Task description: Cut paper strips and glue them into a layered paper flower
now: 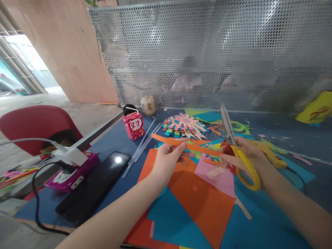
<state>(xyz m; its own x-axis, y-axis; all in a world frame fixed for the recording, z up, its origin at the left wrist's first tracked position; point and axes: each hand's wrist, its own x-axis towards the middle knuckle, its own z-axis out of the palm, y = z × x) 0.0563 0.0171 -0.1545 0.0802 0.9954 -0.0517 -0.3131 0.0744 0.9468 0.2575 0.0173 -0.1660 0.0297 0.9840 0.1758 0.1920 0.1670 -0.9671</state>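
One long, narrow orange paper strip (pixel 204 148) ran above the surface (pixel 110 138), pinched between the thumb and fingers of the left hand (pixel 167 159), its far end at the fingers of the right hand (pixel 245 150). That hand was closed around yellow-handled metal scissors (pixel 247 167), blades pointing away. Below lay a flat orange paper sheet (pixel 207 193); beyond sat a layered multicoloured paper flower (pixel 186 121).
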